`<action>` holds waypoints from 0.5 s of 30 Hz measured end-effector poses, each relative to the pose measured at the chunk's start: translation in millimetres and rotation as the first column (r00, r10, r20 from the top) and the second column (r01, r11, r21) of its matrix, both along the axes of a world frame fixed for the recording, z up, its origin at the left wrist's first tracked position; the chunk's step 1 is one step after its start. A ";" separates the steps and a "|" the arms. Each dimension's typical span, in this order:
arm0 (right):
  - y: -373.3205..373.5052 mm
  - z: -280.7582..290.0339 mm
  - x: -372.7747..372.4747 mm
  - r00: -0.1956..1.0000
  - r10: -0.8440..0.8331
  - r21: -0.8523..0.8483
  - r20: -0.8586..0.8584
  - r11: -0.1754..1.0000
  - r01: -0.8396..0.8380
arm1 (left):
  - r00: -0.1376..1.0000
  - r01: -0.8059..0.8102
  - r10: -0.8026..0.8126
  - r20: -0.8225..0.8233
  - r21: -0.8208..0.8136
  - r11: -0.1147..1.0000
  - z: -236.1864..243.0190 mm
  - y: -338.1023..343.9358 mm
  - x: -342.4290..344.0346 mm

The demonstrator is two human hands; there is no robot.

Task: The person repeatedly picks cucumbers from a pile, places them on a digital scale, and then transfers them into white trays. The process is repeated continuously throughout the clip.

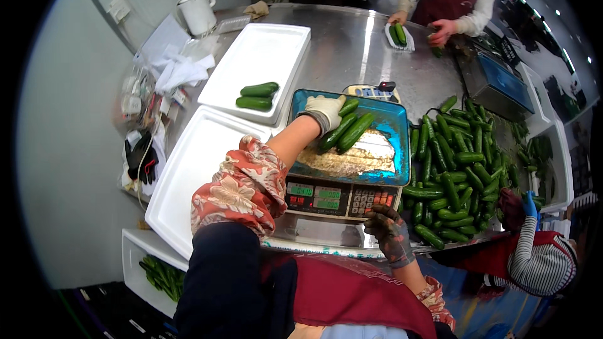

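Observation:
My left hand (323,113), in a white glove, is closed over the near end of a cucumber (348,107) on the blue tray (392,113) of a scale. Two more cucumbers (356,133) lie side by side on this tray, next to my fingers. Below the tray, the scale's front panel (333,199) has lit displays and a keypad. My right hand (389,233), in a dark patterned glove, hovers by the keypad's lower right corner. Its fingers are loosely bent and apart, and nothing shows in them.
Two cucumbers (256,96) rest on a white foam box (264,50); another white foam box (188,169) sits nearer. A big cucumber pile (455,169) lies right of the scale. Across the steel table (339,31), a person (449,0) holds a tray of cucumbers (398,35). Another person (540,257) stands at right.

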State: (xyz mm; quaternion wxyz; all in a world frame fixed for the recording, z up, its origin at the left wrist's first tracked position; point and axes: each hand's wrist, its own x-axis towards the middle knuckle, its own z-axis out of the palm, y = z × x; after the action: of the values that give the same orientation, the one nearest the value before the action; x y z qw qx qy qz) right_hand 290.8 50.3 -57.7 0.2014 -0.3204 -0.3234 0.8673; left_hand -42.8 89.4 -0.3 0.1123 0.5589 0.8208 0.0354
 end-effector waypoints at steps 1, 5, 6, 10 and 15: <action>1.5 3.3 -3.2 0.999 0.011 0.005 -0.042 1.000 -0.011 | 1.000 0.005 -0.005 -0.023 0.008 1.000 -1.8 4.2 -3.4; 28.6 21.2 -27.6 0.998 0.023 0.087 -0.050 0.996 -0.018 | 0.995 -0.020 0.017 -0.095 -0.036 0.999 28.7 0.4 8.4; 39.6 19.6 -31.6 0.998 0.038 0.113 -0.049 0.993 -0.033 | 0.998 -0.015 0.012 -0.067 -0.054 0.998 42.7 -8.8 16.3; 75.1 12.1 -64.3 0.997 0.076 0.301 -0.024 0.951 -0.065 | 0.978 0.054 -0.080 -0.192 -0.136 0.989 28.1 -45.3 11.1; 113.9 6.0 -124.7 0.954 0.115 0.240 0.277 0.953 -0.185 | 0.970 -0.240 0.244 0.007 -0.141 0.960 22.0 -68.8 6.8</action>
State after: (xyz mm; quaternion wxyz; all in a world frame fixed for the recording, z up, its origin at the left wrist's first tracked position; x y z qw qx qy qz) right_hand 166.0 164.2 -51.8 0.1312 -0.3760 -0.4828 0.7800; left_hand -36.0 20.6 21.7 0.1558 0.4447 0.8820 -0.0018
